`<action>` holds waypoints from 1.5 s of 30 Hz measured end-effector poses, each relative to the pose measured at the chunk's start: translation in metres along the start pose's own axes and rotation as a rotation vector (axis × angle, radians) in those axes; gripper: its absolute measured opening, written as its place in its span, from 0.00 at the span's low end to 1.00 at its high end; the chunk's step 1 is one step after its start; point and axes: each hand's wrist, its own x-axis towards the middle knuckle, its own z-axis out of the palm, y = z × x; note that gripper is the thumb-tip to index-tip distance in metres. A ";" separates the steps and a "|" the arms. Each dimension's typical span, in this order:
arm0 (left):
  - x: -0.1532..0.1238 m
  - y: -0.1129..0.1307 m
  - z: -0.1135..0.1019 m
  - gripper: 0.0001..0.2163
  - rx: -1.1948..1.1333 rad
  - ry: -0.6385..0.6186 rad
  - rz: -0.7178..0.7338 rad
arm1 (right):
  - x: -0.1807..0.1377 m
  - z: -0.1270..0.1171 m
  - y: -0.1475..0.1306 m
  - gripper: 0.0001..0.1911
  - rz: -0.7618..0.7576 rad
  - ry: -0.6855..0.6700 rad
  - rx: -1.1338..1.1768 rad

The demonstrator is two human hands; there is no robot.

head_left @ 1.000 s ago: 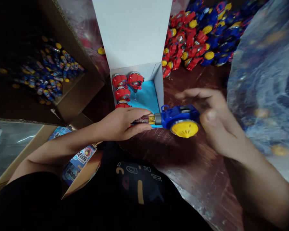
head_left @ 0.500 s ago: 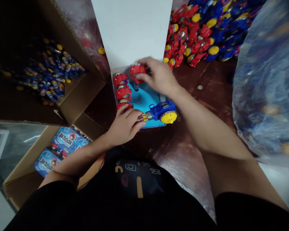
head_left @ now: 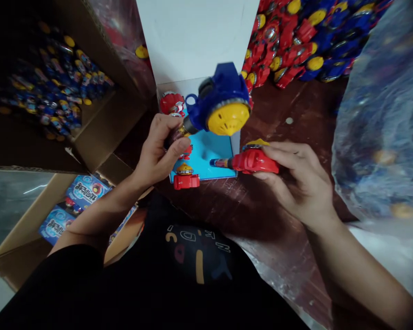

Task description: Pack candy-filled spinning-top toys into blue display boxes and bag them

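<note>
My left hand (head_left: 163,149) is closed round the dark stem of a blue toy (head_left: 220,101) with a yellow disc, raised over an open box with a light-blue floor (head_left: 213,153). My right hand (head_left: 301,183) grips the head of a red toy (head_left: 256,160) with a yellow top. Its thin stem points left across the box's right edge. Along the box's left side sit several red toys (head_left: 172,103), partly hidden by my left hand. Nearest to me, another red toy (head_left: 186,178) with a yellow top lies at the box's front left corner.
The white box lid (head_left: 199,39) stands up behind. Red toys (head_left: 282,41) and blue toys (head_left: 344,41) lie piled at the back right, beside a clear plastic bag (head_left: 382,128). On the left are a cardboard box of small toys (head_left: 65,87) and a carton with printed blue boxes (head_left: 87,190).
My left hand has lifted the blue toy up and tilted it. My right hand has carried the red toy from above the box toward me and to the right.
</note>
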 end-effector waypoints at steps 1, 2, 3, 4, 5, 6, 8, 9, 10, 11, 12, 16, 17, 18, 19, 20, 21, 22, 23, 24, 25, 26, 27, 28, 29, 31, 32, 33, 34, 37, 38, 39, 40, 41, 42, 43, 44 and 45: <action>0.001 0.000 0.005 0.25 0.004 -0.004 0.006 | -0.004 -0.003 -0.002 0.41 0.001 -0.009 -0.023; 0.001 0.000 0.010 0.25 0.001 -0.001 0.002 | -0.007 -0.007 -0.003 0.42 -0.001 -0.034 -0.045; 0.000 -0.001 0.014 0.25 -0.010 0.004 -0.006 | -0.011 -0.011 -0.003 0.43 -0.006 -0.071 -0.066; 0.000 -0.003 0.016 0.24 -0.025 0.008 -0.016 | -0.015 -0.015 -0.004 0.43 -0.010 -0.114 -0.082; 0.000 -0.005 0.018 0.23 -0.042 0.010 -0.026 | -0.020 -0.018 -0.006 0.43 -0.017 -0.153 -0.090; 0.000 -0.007 0.020 0.22 -0.056 0.007 -0.035 | -0.024 -0.019 -0.008 0.42 -0.019 -0.189 -0.092; 0.001 -0.009 0.021 0.20 -0.062 0.006 -0.039 | -0.030 -0.017 -0.011 0.39 -0.006 -0.266 -0.095; 0.001 -0.010 0.022 0.20 -0.055 0.008 -0.037 | -0.032 -0.014 -0.012 0.37 0.002 -0.304 -0.105; 0.002 -0.010 0.022 0.20 -0.046 0.011 -0.035 | -0.032 -0.010 -0.011 0.34 0.005 -0.333 -0.116; 0.002 -0.009 0.021 0.20 -0.038 0.014 -0.036 | -0.030 -0.005 -0.008 0.31 0.013 -0.353 -0.122; 0.002 -0.009 0.020 0.21 -0.033 0.015 -0.038 | -0.027 -0.001 -0.004 0.29 0.025 -0.367 -0.116; -0.001 -0.002 0.010 0.17 -0.047 0.008 0.007 | 0.003 0.002 0.006 0.32 0.056 -0.387 -0.054; -0.003 0.001 0.009 0.15 -0.048 0.003 0.055 | 0.015 -0.001 0.003 0.38 0.050 -0.363 -0.030; -0.004 0.004 0.008 0.14 -0.042 -0.008 0.115 | 0.028 -0.004 -0.001 0.47 0.035 -0.320 0.020; -0.005 0.008 0.008 0.14 -0.027 -0.027 0.180 | 0.041 -0.008 -0.007 0.54 0.019 -0.281 0.088; -0.005 0.011 0.008 0.14 -0.007 -0.053 0.240 | 0.055 -0.011 -0.014 0.57 0.002 -0.257 0.164; -0.005 0.014 0.008 0.14 0.012 -0.077 0.285 | 0.070 -0.013 -0.019 0.58 -0.018 -0.262 0.229; -0.004 0.014 0.007 0.15 0.030 -0.092 0.298 | 0.083 -0.015 -0.022 0.55 -0.038 -0.282 0.269; -0.003 0.011 0.002 0.16 0.052 -0.088 0.283 | 0.096 -0.014 -0.022 0.51 -0.053 -0.298 0.274; -0.002 0.004 -0.005 0.18 0.081 -0.056 0.246 | 0.108 -0.013 -0.019 0.46 -0.064 -0.290 0.244; -0.002 -0.009 -0.017 0.20 0.124 0.006 0.189 | 0.119 -0.010 -0.012 0.43 -0.070 -0.265 0.196; -0.003 -0.028 -0.032 0.22 0.186 0.085 0.113 | 0.129 -0.005 -0.001 0.40 -0.070 -0.234 0.146; -0.004 -0.052 -0.049 0.25 0.267 0.176 0.032 | 0.137 0.001 0.012 0.38 -0.064 -0.220 0.098; -0.005 -0.082 -0.068 0.26 0.354 0.284 -0.049 | 0.145 0.009 0.026 0.36 -0.057 -0.235 0.058; -0.007 -0.115 -0.087 0.25 0.449 0.343 -0.164 | 0.151 0.018 0.039 0.35 -0.049 -0.287 0.024; -0.010 -0.184 -0.119 0.32 0.579 0.471 -0.328 | 0.160 0.037 0.060 0.33 -0.033 -0.427 -0.031; -0.011 -0.216 -0.130 0.38 0.593 0.475 -0.438 | 0.164 0.045 0.065 0.33 -0.029 -0.500 -0.067; -0.011 -0.244 -0.138 0.41 0.600 0.498 -0.508 | 0.167 0.052 0.067 0.33 -0.031 -0.569 -0.114; -0.010 -0.266 -0.143 0.44 0.598 0.500 -0.553 | 0.171 0.057 0.067 0.33 -0.040 -0.629 -0.163; 0.000 -0.306 -0.141 0.45 0.568 0.494 -0.563 | 0.182 0.062 0.055 0.34 -0.054 -0.761 -0.266; 0.006 -0.312 -0.137 0.44 0.551 0.485 -0.549 | 0.186 0.062 0.050 0.35 -0.036 -0.788 -0.294; 0.013 -0.315 -0.133 0.43 0.531 0.474 -0.533 | 0.189 0.063 0.045 0.36 -0.004 -0.804 -0.326; 0.019 -0.316 -0.129 0.42 0.512 0.459 -0.516 | 0.191 0.064 0.041 0.38 0.036 -0.803 -0.366; 0.025 -0.315 -0.126 0.40 0.495 0.442 -0.501 | 0.192 0.065 0.037 0.40 0.083 -0.784 -0.413; 0.030 -0.312 -0.124 0.37 0.484 0.424 -0.488 | 0.191 0.067 0.035 0.42 0.129 -0.744 -0.459; 0.033 -0.308 -0.123 0.35 0.480 0.408 -0.479 | 0.188 0.070 0.033 0.43 0.169 -0.685 -0.494; 0.034 -0.303 -0.124 0.33 0.484 0.392 -0.474 | 0.184 0.072 0.034 0.44 0.195 -0.627 -0.507; 0.033 -0.297 -0.125 0.30 0.494 0.373 -0.474 | 0.179 0.074 0.036 0.42 0.197 -0.581 -0.498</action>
